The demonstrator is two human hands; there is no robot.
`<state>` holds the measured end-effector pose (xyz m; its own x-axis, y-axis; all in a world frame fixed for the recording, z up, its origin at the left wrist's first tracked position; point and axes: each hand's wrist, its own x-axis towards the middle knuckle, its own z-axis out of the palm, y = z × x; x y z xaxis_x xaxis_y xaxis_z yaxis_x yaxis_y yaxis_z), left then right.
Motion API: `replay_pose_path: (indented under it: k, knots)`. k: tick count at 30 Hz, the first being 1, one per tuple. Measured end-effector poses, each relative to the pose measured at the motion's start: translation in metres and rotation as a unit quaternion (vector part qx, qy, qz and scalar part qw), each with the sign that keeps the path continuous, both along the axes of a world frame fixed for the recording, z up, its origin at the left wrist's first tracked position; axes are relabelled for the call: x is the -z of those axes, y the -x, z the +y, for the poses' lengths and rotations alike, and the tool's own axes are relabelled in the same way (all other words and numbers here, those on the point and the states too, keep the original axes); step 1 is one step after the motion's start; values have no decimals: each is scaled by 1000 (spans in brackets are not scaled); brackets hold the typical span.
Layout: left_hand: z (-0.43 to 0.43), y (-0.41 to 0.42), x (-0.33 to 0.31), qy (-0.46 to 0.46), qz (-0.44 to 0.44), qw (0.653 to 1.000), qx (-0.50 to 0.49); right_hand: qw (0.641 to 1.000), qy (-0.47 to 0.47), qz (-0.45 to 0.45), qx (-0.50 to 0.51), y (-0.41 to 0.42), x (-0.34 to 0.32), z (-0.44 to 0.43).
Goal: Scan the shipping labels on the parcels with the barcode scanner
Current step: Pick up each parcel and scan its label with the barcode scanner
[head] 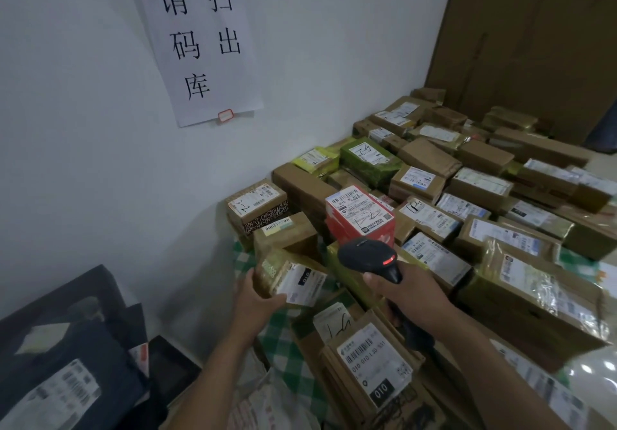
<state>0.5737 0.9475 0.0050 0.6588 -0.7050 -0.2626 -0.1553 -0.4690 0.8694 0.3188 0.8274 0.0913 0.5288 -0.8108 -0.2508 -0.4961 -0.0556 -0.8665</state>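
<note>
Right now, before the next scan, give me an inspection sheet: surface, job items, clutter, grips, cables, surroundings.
Surface: green checked cloth, mostly buried under parcels.
Job items: scanner, red light on; small parcel with white label; red box just beyond the scanner.
Clutter: dark bags at lower left.
Grips: left hand holds the small parcel; right hand grips the scanner.
Cables: nothing seen.
Surroundings: white wall with paper sign; brown wooden panel at far right.

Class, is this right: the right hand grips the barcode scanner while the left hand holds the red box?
No: the head view shows the left hand holding a small brown parcel, not the red box. The right hand grips the barcode scanner.
</note>
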Motion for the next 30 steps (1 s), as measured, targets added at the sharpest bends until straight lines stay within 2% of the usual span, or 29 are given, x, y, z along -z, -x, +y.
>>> replay_pose_path:
  k: [4, 8, 11, 15, 19, 24, 26, 30]
  knots:
    - [-4, -12, 7, -18, -16, 999, 47, 1000, -18, 11, 3, -3, 4, 1]
    - [-9, -22, 24, -37, -111, 986, 122, 1000, -22, 21, 8, -7, 6, 2]
    - [-9, -26, 40, -85, -159, 969, 169, 999, -24, 21, 3, -10, 8, 5]
    - [-8, -33, 53, -143, -128, 963, 188, 999, -15, 31, -11, -9, 11, 7]
    - [-15, -27, 53, -168, -70, 974, 133, 999, -17, 33, -11, -7, 14, 9]
    - [-26, -16, 57, -201, -139, 966, 80, 999, -18, 31, -4, -4, 15, 11]
    - [-26, -17, 58, -191, -144, 968, 76, 999, -21, 36, 2, -1, 15, 10]
    - [-21, -20, 61, -86, -105, 983, 124, 999, -19, 38, 21, 2, 16, 7]
